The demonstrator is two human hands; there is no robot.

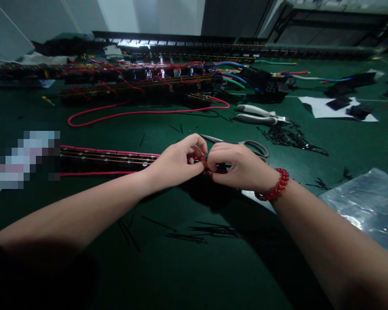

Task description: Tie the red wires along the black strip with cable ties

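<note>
A long dark strip [116, 161] with red wires along its edges and thin brownish wires between them lies across the table. At its right end both of my hands meet, fingertips nearly touching. My left hand [181, 159] has thumb and fingers pinched together over the strip; what sits between them is too small to name. Facing it, my right hand [236, 163] is curled closed, with a red bead bracelet [273, 186] on the wrist. Its fingertips also hide what they grip. Behind the right hand lie scissors [255, 147], partly covered by it.
White-handled pliers [257, 115] lie beside a pile of black cable-tie scraps [292, 137]. Several black cable ties [213, 229] are scattered at the front. A clear plastic bag [371, 206] is at right. Wired assemblies [142, 77] and a looped red cable [142, 113] stretch across the back.
</note>
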